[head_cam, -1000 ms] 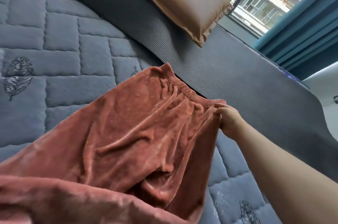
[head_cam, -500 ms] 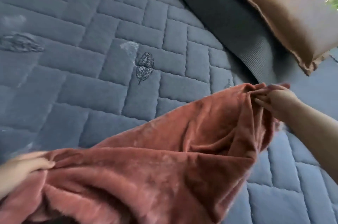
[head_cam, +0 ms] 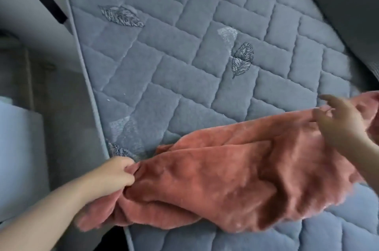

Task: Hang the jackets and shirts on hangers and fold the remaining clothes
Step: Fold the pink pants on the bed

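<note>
Since half a second ago your head has swung left and the rust garment [head_cam: 235, 179] has come down onto the quilt [head_cam: 184, 66], stretched between your hands. In the head view your left hand [head_cam: 117, 172] grips its left end in curled fingers, right at the quilt's edge, where some cloth hangs over the side. Your right hand [head_cam: 340, 125] is at the other end with fingers loosely spread (it's blurred, so whether it pinches the cloth can't be told). By my reckoning you're only laying this piece out: it's bunched, no fold is made yet, and no hangers or folded pile show. No container is plainly visible; a pale shape [head_cam: 18, 148] at the left is too vague to name.
</note>
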Demonstrator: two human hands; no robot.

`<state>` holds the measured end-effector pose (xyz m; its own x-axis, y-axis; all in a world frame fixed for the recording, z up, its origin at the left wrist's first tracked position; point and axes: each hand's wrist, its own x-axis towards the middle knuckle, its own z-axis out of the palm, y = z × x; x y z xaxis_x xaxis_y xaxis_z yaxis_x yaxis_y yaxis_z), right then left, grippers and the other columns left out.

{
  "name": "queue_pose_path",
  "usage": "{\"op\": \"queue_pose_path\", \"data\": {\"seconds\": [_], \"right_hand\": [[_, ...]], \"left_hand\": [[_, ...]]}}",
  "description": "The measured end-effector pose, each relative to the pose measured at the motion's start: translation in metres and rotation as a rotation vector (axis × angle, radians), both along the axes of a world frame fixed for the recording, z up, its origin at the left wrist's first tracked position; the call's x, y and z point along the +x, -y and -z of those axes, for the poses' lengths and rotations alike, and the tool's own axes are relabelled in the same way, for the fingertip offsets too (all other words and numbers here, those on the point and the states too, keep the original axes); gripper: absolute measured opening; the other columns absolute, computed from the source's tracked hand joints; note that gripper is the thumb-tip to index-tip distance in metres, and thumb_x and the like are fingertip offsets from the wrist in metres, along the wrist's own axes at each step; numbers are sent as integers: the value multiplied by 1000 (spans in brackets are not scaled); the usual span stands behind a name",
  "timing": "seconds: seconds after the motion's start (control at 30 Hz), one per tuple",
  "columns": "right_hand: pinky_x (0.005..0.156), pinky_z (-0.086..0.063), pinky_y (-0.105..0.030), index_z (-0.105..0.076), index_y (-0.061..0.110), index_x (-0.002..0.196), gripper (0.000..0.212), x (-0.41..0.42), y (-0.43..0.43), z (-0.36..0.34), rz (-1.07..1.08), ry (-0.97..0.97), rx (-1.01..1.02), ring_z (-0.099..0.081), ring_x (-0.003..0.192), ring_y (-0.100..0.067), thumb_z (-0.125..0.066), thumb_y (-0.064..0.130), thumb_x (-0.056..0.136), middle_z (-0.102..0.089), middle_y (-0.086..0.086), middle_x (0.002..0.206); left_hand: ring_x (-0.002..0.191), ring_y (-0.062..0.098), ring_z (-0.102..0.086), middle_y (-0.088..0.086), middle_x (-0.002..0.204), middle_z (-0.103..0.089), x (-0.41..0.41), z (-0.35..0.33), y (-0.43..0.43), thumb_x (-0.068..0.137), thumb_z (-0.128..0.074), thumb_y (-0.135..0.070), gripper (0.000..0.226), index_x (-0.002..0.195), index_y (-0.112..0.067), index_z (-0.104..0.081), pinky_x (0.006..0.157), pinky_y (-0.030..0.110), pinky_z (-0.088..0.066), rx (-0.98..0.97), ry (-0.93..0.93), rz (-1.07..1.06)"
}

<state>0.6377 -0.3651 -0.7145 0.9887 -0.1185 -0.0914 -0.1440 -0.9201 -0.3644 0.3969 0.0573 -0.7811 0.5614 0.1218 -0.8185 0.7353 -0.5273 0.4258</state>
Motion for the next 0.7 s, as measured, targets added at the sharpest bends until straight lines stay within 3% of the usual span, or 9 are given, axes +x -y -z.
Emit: {"op": "queue_pose_path", "data": {"seconds": [0.07,0.13,0.2,0.27,0.33,0.43,0.5,0.6,0.7], "right_hand": [[94,-42,-31,-68,16,113,33,-58,-52,7,-430,-16,-47,-62,103,-30,-56,20,83,-68,-6,112],[104,-37,-32,-64,19,122,38,-95,-90,24,-770,-141,-104,-55,117,-25,-53,21,86,-61,-3,128],[108,-34,-36,-48,22,141,50,-108,-110,38,-762,-285,-206,-47,124,-26,-47,23,91,-49,0,141],[103,-38,-36,-47,27,140,50,-107,-118,45,-735,-312,-284,-49,118,-28,-44,25,90,-50,2,135],[95,-43,-35,-53,25,130,43,-107,-120,41,-673,-387,-255,-54,111,-29,-46,22,88,-50,0,125],[79,-47,-35,-54,23,115,36,-117,-123,32,-625,-397,-160,-59,96,-29,-50,15,80,-45,4,109],[81,-49,-35,-56,24,113,40,-125,-126,26,-633,-421,-83,-59,93,-23,-51,20,74,-44,9,106],[98,-45,-29,-59,30,126,54,-140,-138,20,-677,-380,59,-55,110,-9,-54,42,74,-50,10,126],[102,-39,-32,-68,28,109,34,-159,-160,23,-781,-237,81,-51,112,-17,-65,42,79,-54,7,128]], "left_hand": [[57,9,-46,-2,59,-52,-4,-2,7,69,-60,-3,13,62,-10,-51,51,24,-31,54,77,5],[53,10,-37,-4,54,-40,-9,-4,7,72,-57,1,29,56,-15,-39,45,23,-24,77,78,-11],[54,11,-35,-4,53,-37,-14,-8,6,68,-57,0,30,53,-15,-36,45,23,-22,15,61,26],[59,12,-47,-1,57,-51,-19,-19,12,57,-57,-4,7,56,-11,-54,55,24,-33,-251,42,-95],[77,19,-63,11,79,-70,-19,-23,18,52,-58,-3,34,83,-5,-71,73,29,-46,-572,3,-381],[75,26,-63,17,81,-66,-12,-18,30,52,-62,5,42,92,-6,-61,70,32,-49,-869,27,-724],[82,28,-69,17,97,-71,-2,-17,36,54,-68,4,55,106,-13,-60,73,34,-52,-955,20,-814],[82,26,-70,16,97,-73,11,-19,40,63,-68,-6,47,109,-18,-71,73,33,-55,-1070,-118,-740],[90,27,-66,20,105,-68,16,-22,45,75,-62,0,39,112,-10,-71,86,34,-51,-1036,-170,-537]]}}
